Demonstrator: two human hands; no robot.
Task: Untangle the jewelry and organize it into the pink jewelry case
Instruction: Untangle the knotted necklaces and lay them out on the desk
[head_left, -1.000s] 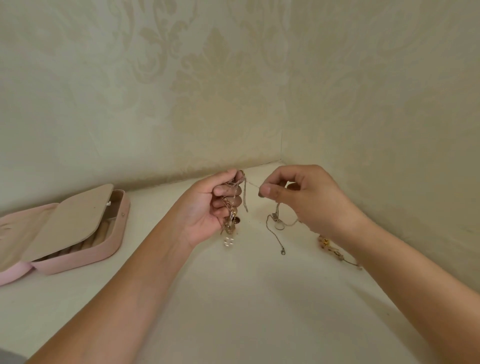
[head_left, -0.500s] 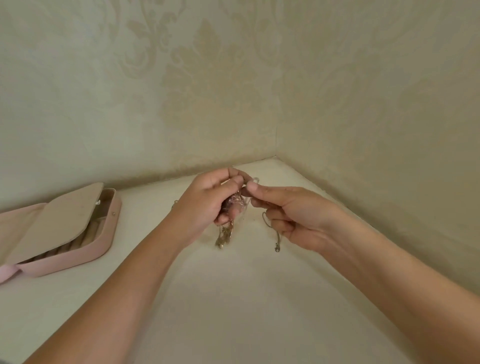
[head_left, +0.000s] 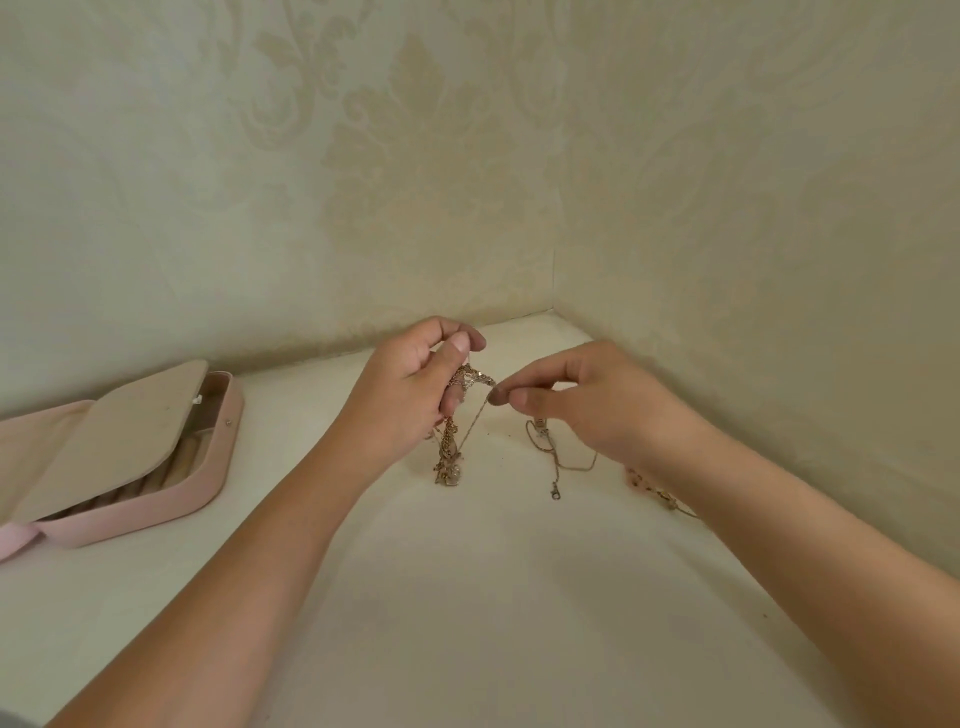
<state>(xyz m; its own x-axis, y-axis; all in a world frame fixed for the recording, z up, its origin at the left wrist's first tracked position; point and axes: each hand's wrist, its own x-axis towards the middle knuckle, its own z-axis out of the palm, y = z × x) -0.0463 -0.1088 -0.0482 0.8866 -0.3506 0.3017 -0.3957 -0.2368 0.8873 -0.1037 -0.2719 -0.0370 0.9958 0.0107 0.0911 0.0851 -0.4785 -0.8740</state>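
My left hand (head_left: 410, 389) grips a tangled bunch of gold chains (head_left: 451, 447) that hangs down to the white table surface (head_left: 467, 597). To its right, my right hand (head_left: 597, 400) pinches a thin chain strand (head_left: 475, 421) between thumb and forefinger, drawn out from the bunch. A longer thin chain with a clasp (head_left: 553, 467) dangles below my right hand. A beaded gold piece (head_left: 654, 488) lies on the surface beside my right wrist. The pink jewelry case (head_left: 171, 499) sits at the left, open, with a beige inner flap (head_left: 114, 431) over its ring rolls.
Two patterned beige walls (head_left: 727, 208) meet in a corner just behind my hands. The right wall runs close beside my right forearm. A pink strap end (head_left: 15, 538) of the case lies at the far left edge.
My hands were touching at the bunch half a second ago; my right hand has drawn away to the right, pulling a thin strand out. The beaded piece shows again.
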